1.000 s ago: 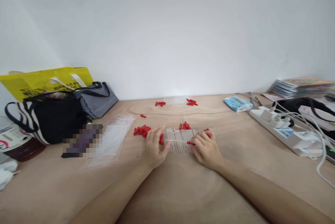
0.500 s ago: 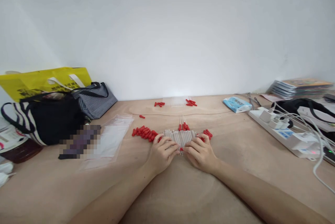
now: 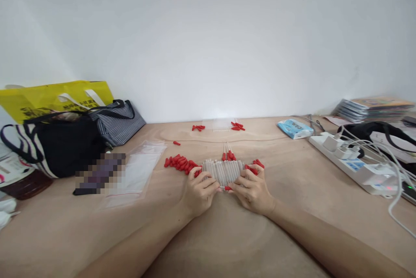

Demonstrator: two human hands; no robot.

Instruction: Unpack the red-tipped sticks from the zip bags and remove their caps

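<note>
My left hand (image 3: 201,189) is closed, thumb and fingertips pinching a thin glass dropper tube (image 3: 222,188). Facing it, my right hand (image 3: 253,187) pinches a red rubber bulb (image 3: 228,188), which meets the tube's end between my hands. Whether the tube sits inside the bulb is too small to tell. Just beyond my fingers lies a row of clear glass tubes (image 3: 222,172). Loose red bulbs (image 3: 180,163) are heaped beside my left hand, and more red bulbs (image 3: 259,163) lie by my right. Behind the row rest several droppers with red bulbs (image 3: 229,156).
Near the wall are small groups of red bulbs (image 3: 198,128) and a clear bag (image 3: 221,125). Plastic bags (image 3: 139,174), a black bag (image 3: 68,146) and a striped bag (image 3: 118,122) stand left. Rightward are a blue packet (image 3: 295,129) and a power strip (image 3: 354,165) with cables.
The red bulb and the glass tube now show more plainly between my fingertips, with my hands slightly farther apart. The rest lies as before; the view has shifted slightly.
</note>
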